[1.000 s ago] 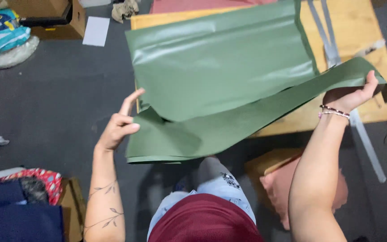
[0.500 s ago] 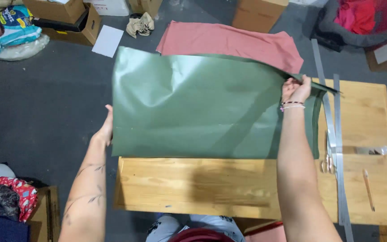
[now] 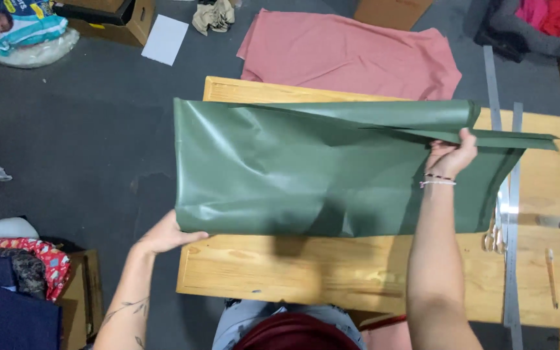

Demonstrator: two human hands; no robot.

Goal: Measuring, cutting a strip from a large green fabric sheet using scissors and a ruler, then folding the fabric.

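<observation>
Head view: green sheet spread over wooden table. Left hand, at 7 o'clock, grips the sheet's near-left corner. Right hand, at 3 o'clock, pinches the folded far edge. Pink fabric lies at 12 o'clock.

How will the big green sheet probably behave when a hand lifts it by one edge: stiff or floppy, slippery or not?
The green sheet is probably floppy: it folds over and creases where the right hand lifts its far edge. Its glossy shine suggests a smooth, perhaps slippery surface on the wooden table. It seems light, since the left hand holds its near corner with just the fingers.
</observation>
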